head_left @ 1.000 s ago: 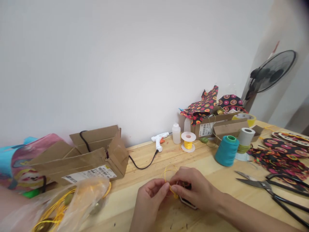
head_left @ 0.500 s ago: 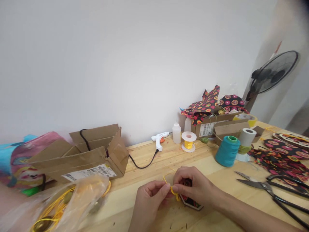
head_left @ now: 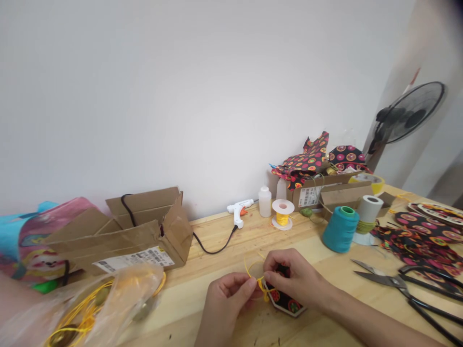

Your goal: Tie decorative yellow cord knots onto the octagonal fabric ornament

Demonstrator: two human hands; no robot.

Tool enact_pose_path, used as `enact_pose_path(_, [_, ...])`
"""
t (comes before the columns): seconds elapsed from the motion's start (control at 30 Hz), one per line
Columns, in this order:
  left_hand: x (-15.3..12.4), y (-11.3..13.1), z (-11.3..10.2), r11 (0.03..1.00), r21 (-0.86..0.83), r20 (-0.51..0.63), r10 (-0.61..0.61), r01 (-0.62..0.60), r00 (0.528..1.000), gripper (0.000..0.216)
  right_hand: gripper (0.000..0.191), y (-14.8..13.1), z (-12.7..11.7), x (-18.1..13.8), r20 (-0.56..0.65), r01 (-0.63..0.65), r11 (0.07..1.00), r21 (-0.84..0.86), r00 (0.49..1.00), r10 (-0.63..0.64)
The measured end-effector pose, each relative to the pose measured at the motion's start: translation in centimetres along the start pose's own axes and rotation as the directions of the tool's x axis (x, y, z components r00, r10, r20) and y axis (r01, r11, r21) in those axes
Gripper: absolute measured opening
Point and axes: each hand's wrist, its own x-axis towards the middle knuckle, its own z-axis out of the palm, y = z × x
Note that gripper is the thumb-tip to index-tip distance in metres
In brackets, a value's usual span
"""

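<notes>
My left hand (head_left: 229,301) pinches a thin yellow cord (head_left: 263,288) between thumb and forefinger. The cord is looped and bunched into a small knot at the fingertips, with a loose loop rising above. Just right of it, my right hand (head_left: 292,277) is closed, thumb against forefinger, on the cord by the knot. Under that hand lies a small flat piece with a pale edge and black patterned fabric (head_left: 289,304); the fingers cover its upper part. The cord sits at its left corner; whether it passes through the piece I cannot tell.
Large black-handled scissors (head_left: 401,284) lie right, near fabric scraps (head_left: 419,246). Behind stand a teal thread cone (head_left: 340,230), a yellow cord spool (head_left: 282,220), a bottle (head_left: 265,201) and a glue gun (head_left: 238,212). Left are a cardboard box (head_left: 123,241) and a plastic bag (head_left: 126,299).
My right fingers have drawn slightly back from my left fingertips, so more of the yellow knot and patterned piece shows. My left hand stays almost in place.
</notes>
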Motion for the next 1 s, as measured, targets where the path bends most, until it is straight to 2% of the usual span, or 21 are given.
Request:
enact_pose_path(0.1, [0.0, -0.1, 0.1, 0.999, -0.010, 0.006, 0.033, -0.033, 0.999, 0.019, 0.010, 0.0, 0.1, 0.1, 0.010, -0.041, 0.996, 0.085, 0.999, 0.040])
enact_pose_path(0.2, [0.1, -0.1, 0.1, 0.999, -0.027, -0.031, 0.042, -0.043, 0.999, 0.017, 0.013, -0.1, 0.3, 0.2, 0.043, -0.097, 0.962, 0.257, 0.995, 0.089])
enact_pose_path(0.3, [0.0, 0.0, 0.1, 0.997, -0.069, -0.065, 0.041, -0.045, 0.997, 0.016, 0.020, 0.0, 0.3, 0.3, 0.096, -0.100, 0.896, 0.432, 0.993, 0.064])
enact_pose_path(0.37, [-0.1, 0.2, 0.2, 0.995, -0.090, -0.070, 0.044, -0.050, 0.997, 0.016, 0.024, 0.0, 0.3, 0.3, 0.112, -0.097, 0.877, 0.470, 0.992, 0.050])
enact_pose_path(0.6, [-0.4, 0.7, 0.4, 0.998, -0.051, -0.073, 0.041, -0.045, 0.997, 0.013, 0.030, -0.1, 0.2, 0.5, 0.034, -0.149, 0.930, 0.336, 0.989, 0.146])
enact_pose_path(0.83, [-0.5, 0.9, 0.4, 0.994, -0.018, -0.055, 0.104, -0.105, 0.993, 0.015, 0.029, -0.2, 0.2, 0.6, 0.008, -0.171, 0.954, 0.246, 0.985, 0.174])
enact_pose_path(1.0, [-0.4, 0.6, 0.5, 0.993, -0.036, -0.089, 0.113, -0.116, 0.990, 0.015, 0.027, -0.1, 0.3, 0.6, -0.012, -0.184, 0.958, 0.220, 0.982, 0.191])
